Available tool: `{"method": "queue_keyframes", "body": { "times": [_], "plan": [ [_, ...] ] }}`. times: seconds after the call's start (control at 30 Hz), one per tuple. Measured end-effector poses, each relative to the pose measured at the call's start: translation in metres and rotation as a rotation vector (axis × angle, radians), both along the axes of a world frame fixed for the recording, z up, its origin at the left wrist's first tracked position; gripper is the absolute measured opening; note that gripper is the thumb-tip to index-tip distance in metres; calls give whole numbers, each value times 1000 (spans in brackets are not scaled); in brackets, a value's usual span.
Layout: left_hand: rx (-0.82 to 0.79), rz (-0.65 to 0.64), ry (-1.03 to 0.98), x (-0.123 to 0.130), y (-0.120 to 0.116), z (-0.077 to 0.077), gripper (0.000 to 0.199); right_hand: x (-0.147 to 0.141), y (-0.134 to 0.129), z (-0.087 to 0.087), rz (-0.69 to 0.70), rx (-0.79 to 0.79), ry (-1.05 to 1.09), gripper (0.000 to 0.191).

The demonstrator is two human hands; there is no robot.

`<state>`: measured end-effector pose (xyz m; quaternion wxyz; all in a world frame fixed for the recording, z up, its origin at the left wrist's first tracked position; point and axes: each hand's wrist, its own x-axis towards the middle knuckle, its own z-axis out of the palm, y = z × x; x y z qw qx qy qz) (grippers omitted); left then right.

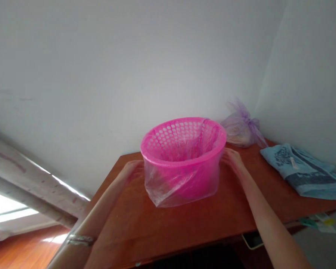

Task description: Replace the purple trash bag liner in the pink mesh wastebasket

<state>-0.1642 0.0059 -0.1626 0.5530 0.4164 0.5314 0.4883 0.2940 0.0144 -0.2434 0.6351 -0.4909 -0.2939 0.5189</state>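
1 pink bskt [182, 163]; 1 clr bag [159, 188] over rim; L hand [132, 169], R hand [234, 159] alongside; grips unclear

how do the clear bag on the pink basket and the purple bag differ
The clear bag looks colourless, while the purple bag has a purple tint. The clear bag is spread open, draped over the rim of the pink basket; the purple bag is gathered and tied. The clear bag hangs loosely outside the basket, whereas the purple bag encloses something pale, too blurred to name. Both are thin and see-through.
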Motion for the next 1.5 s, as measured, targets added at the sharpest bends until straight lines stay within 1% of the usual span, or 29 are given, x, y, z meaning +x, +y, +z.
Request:
{"method": "queue_keyframes", "body": {
  "times": [0.03,0.07,0.13,0.17,0.2,0.23,0.27,0.3,0.33,0.37,0.4,0.47,0.53,0.6,0.67,0.73,0.8,0.87,0.93,1.0,1.03,1.1,1.2,1.23,1.3,1.33,1.4,1.43,1.5],
  "plan": [
    [47,37,302,-3,10,24,13,7,-3,13,-105,71,-72,16],
    [190,68,514,-1,20,51,15,13,-6,30,-193,161,-167,18],
    [487,53,852,19,40,107,25,19,-12,71,-246,386,-391,25],
    [617,-26,1002,36,48,132,30,19,-14,93,-208,485,-480,29],
    [738,-147,1120,58,56,153,33,18,-15,114,-150,569,-536,33],
    [819,-272,1184,82,63,168,37,14,-15,133,-74,632,-574,36],
    [856,-394,1226,107,70,178,41,11,-15,149,9,676,-610,38],
    [873,-520,1248,132,76,183,46,6,-13,162,85,701,-650,39],
    [881,-633,1252,154,83,183,50,2,-12,171,145,709,-700,39],
    [889,-706,1235,173,91,179,55,-1,-10,176,181,703,-753,39],
    [894,-743,1208,188,98,174,59,-4,-9,178,198,687,-803,39],
    [872,-774,1173,207,112,162,64,-6,-9,177,198,647,-873,40],
    [815,-771,1158,212,121,152,65,-4,-10,172,208,621,-904,41],
    [756,-753,1161,209,126,149,61,0,-12,168,233,613,-931,43],
    [728,-755,1161,200,126,150,54,3,-13,164,255,616,-964,46],
    [721,-809,1161,188,127,153,47,6,-12,159,275,620,-984,49],
    [702,-868,1179,174,129,156,44,7,-10,151,257,591,-972,50],
    [663,-865,1216,161,132,156,48,8,-10,140,196,538,-940,51],
    [623,-816,1230,150,135,155,56,9,-11,130,133,496,-922,52],
    [579,-777,1225,142,136,153,62,11,-13,127,100,496,-922,52],
    [559,-760,1225,140,136,153,65,12,-14,130,78,507,-922,52],
    [545,-709,1233,138,135,153,67,11,-11,147,32,546,-954,51],
    [613,-585,1297,145,133,155,62,-8,7,188,5,625,-1151,49],
    [647,-556,1336,149,132,156,60,-21,15,201,42,644,-1259,50],
    [733,-545,1424,157,128,158,55,-51,33,220,194,658,-1484,57],
    [780,-553,1461,161,126,159,53,-67,41,224,287,646,-1596,61],
    [850,-586,1504,165,122,158,49,-93,54,225,425,563,-1809,68],
    [864,-616,1514,165,120,157,48,-102,58,222,459,503,-1896,72],
    [864,-666,1511,160,119,154,46,-108,63,215,468,377,-2008,78]
  ]
}}
